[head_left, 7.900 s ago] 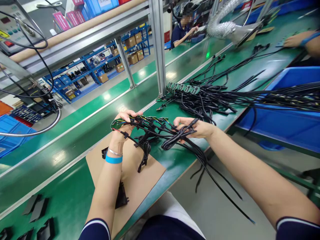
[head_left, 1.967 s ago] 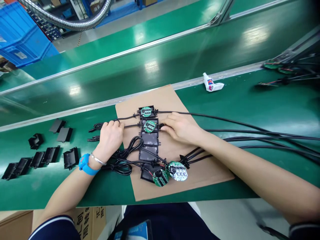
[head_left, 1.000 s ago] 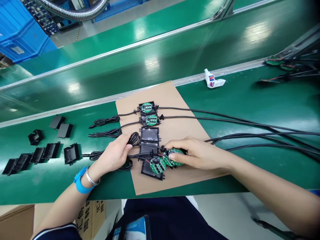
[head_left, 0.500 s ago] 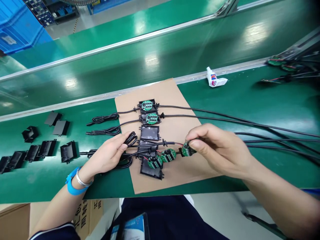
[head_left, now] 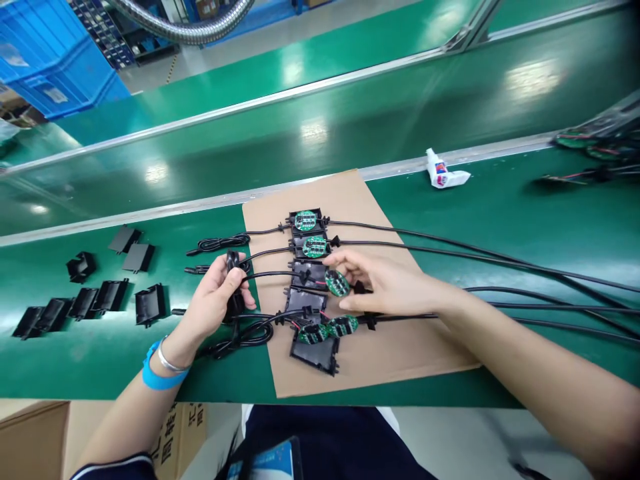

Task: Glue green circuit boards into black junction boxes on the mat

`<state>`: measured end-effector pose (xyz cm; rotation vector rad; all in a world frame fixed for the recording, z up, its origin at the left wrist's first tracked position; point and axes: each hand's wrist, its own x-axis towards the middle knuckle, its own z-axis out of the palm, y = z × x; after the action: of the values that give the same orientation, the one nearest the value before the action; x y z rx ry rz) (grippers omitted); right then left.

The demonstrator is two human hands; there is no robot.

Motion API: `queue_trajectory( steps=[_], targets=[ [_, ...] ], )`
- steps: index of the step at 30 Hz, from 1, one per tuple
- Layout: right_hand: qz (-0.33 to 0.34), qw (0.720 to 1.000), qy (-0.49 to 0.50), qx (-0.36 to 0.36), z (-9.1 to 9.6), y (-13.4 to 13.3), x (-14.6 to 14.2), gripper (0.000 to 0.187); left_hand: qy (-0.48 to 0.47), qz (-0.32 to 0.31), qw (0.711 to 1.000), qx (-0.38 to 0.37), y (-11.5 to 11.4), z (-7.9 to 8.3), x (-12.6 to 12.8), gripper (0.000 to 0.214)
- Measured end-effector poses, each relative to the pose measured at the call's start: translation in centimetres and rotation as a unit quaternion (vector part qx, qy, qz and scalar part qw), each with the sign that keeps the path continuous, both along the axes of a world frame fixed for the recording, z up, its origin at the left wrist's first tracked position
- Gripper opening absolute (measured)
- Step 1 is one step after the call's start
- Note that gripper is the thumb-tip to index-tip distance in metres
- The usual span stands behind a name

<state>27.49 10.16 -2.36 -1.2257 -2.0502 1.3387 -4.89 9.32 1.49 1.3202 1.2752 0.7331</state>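
My left hand (head_left: 220,290) is closed around a bundled black cable (head_left: 234,287) left of the cardboard sheet (head_left: 320,190). In my right hand (head_left: 380,283) a round green circuit board (head_left: 337,283) is gripped at its edge, over the third black plastic case (head_left: 311,273). The cable runs from my left hand to that board. Farther back, two cases each hold a board, one of them the upper board (head_left: 306,220), the other the lower board (head_left: 315,247). Nearer me, two loose boards (head_left: 343,326) rest against the nearest open case (head_left: 314,352).
Several black cases (head_left: 150,305) lie on the green bench at the left. A crumpled white tube (head_left: 445,175) sits by the metal rail. Long black cables (head_left: 550,307) stretch off to the right, where more boards (head_left: 575,140) hang at the edge.
My right hand has carried the board leftward to the third case. My left hand has lifted the cable bundle and turned. The view has shifted slightly.
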Motion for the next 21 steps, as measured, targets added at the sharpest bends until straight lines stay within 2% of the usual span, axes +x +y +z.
queue_trajectory(
  steps=[2, 4, 7, 9, 12, 15, 19, 21],
  targets=[
    [-0.022, 0.999, -0.037, 0.022, -1.0, -0.3, 0.2, 0.045, 0.067, -0.011, 0.997, 0.028, 0.4, 0.3, -0.1, 0.046],
    [-0.058, 0.994, -0.067, 0.07, -1.6, -0.5, 0.2, 0.027, 0.208, -0.024, 0.972, 0.104, 0.7, 0.6, -0.1, 0.045],
    [-0.063, 0.984, -0.096, 0.139, -1.8, -0.7, -0.1, 0.016, 0.415, -0.034, 0.886, 0.206, 1.0, 0.4, 0.1, 0.041],
    [-0.055, 0.98, -0.072, 0.176, -1.7, -0.9, -0.3, 0.017, 0.487, -0.045, 0.841, 0.231, 1.1, -0.2, 0.1, 0.04],
    [-0.056, 0.979, -0.043, 0.191, -2.0, -1.1, -0.6, 0.024, 0.527, -0.048, 0.812, 0.247, 1.2, -1.0, 0.0, 0.04],
    [-0.072, 0.978, -0.04, 0.19, -2.5, -1.3, -0.8, 0.02, 0.545, -0.014, 0.797, 0.26, 1.3, -0.9, 0.0, 0.042],
    [-0.077, 0.962, -0.035, 0.259, -2.6, -1.4, -1.4, 0.018, 0.598, -0.017, 0.77, 0.224, 1.6, -0.5, 0.2, 0.044],
    [-0.09, 0.954, -0.015, 0.284, -2.4, -1.4, -1.9, 0.019, 0.601, -0.017, 0.767, 0.222, 1.8, -0.5, 0.2, 0.044]
  ],
)
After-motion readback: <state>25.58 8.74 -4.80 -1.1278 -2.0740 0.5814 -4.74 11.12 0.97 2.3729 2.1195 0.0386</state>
